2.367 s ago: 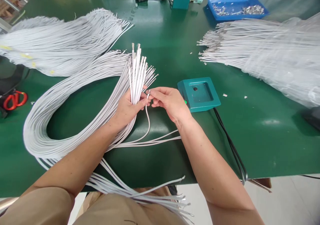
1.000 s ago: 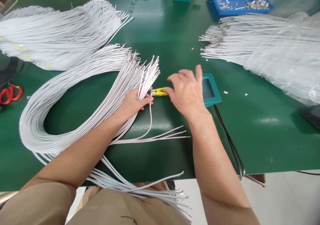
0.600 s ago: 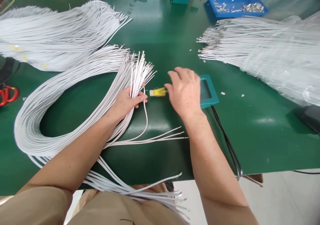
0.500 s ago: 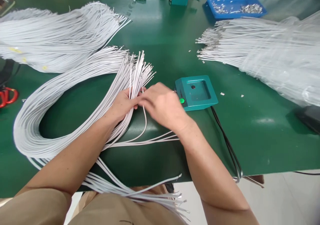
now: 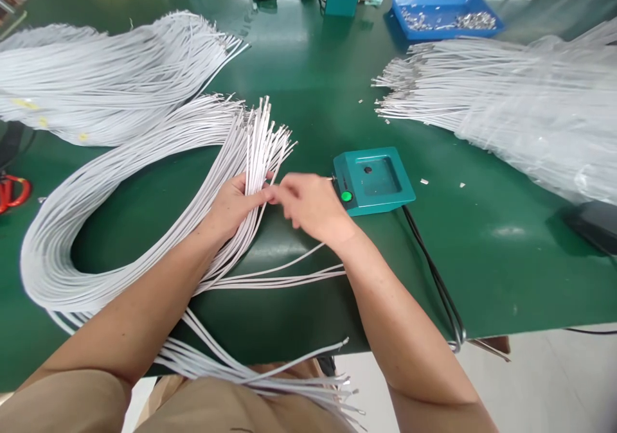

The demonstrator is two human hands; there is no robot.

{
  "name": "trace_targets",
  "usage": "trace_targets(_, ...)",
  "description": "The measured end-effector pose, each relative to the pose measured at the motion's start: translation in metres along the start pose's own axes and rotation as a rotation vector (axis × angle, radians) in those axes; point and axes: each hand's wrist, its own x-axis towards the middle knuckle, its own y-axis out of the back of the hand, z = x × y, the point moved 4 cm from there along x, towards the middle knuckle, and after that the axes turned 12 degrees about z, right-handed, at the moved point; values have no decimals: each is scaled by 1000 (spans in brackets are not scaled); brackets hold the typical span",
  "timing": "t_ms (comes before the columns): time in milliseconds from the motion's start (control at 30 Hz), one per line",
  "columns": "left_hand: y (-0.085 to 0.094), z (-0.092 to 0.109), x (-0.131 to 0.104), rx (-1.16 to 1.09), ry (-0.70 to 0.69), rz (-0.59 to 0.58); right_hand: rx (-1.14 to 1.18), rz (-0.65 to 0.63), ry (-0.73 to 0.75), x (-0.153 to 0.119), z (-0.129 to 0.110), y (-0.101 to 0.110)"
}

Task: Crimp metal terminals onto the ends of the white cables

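Observation:
My left hand (image 5: 236, 203) is closed around a thick bundle of white cables (image 5: 226, 153), just below their ends. These ends fan upward above my fingers. Against the bundle's right side is my right hand (image 5: 308, 202), its fingers bent together by my left thumb; anything between them is too small or hidden to name. From the held bundle, the cables loop left and back in a wide curve on the green table (image 5: 289, 317). A few single cables (image 5: 284, 281) run right, passing under my right forearm.
Right of my hands sits a teal device (image 5: 380, 179) with a green button and black cords. More white cables lie at the back left (image 5: 120, 73) and right (image 5: 506, 99). A blue tray (image 5: 448, 31) holds small metal parts. Red-handled scissors (image 5: 17, 192) lie left. Loose cable ends (image 5: 332, 388) overhang the front edge.
One cable that curved up to my hands now lies lower, running right toward my right forearm. My right fingers have shifted slightly at the bundle; my left hand keeps its hold.

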Motion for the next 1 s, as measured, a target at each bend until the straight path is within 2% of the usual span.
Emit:
trace_targets(67, -3, 0, -4, 36, -7, -38, 11, 66, -17, 13, 4, 8)
trace_targets(133, -6, 1, -8, 75, 8, -86, 126, 104, -54, 19, 10, 10)
trace_targets(233, -11, 9, -13, 49, 19, -130, 287, 38, -92, 18, 14, 4)
trace_targets(367, -11, 19, -11, -41, 16, -86, 314, -101, -133, 12, 13, -7)
trace_targets(433, -11, 20, -9, -26, -7, -67, 297, -77, -139, 12, 12, -7)
trace_targets(533, -9, 18, -8, 20, -52, -73, 328, 26, -143, 14, 11, -2)
trace_targets(633, -8, 13, -8, 39, -68, -95, 368, 42, -171, 14, 13, -1)
trace_targets(800, -8, 11, -9, 2, -63, -125, 472, 5, -257, 13, 16, -5)
trace_targets(1000, -8, 14, -11, -20, -86, -118, 750, -133, -464, 9, 21, -19)
